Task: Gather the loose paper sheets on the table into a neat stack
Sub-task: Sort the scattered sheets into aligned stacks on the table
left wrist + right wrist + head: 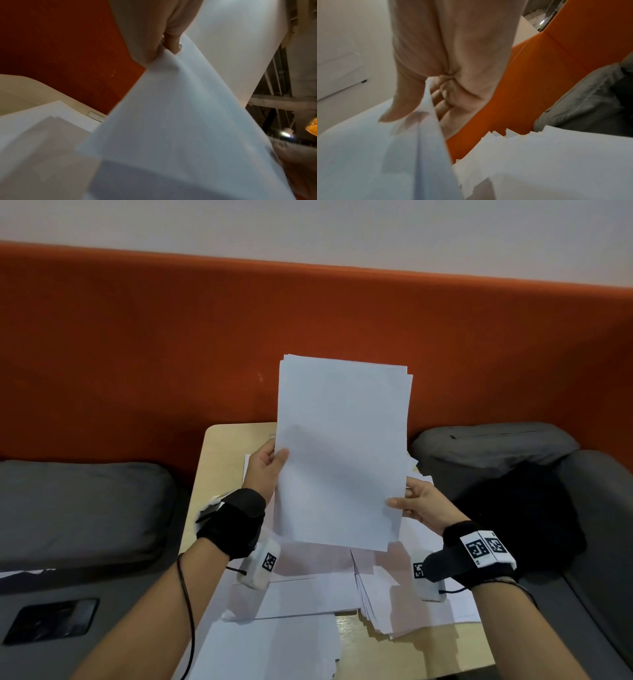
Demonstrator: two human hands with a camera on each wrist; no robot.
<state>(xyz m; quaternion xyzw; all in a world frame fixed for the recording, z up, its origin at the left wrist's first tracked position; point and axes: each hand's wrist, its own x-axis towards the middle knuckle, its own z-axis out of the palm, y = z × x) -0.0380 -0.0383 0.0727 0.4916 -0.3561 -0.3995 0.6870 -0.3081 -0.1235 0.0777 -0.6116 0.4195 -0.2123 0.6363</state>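
Note:
A bundle of white paper sheets (342, 450) is held upright above the small wooden table (222, 446), its top edges slightly uneven. My left hand (267, 470) grips the bundle's left edge, thumb on the front. My right hand (416, 503) pinches the lower right edge, thumb on the front, fingers behind. The left wrist view shows the left hand (154, 44) closed on the sheets (180, 121). In the right wrist view the right hand (440, 83) clamps the bundle's edge (423, 135). More loose sheets (315, 594) lie fanned across the table beneath.
An orange padded wall (308, 337) stands behind the table. Grey cushions sit at the left (78, 508) and the right (493, 446), with a black cloth (520, 515) on the right seat. A dark phone (51, 621) lies at the lower left.

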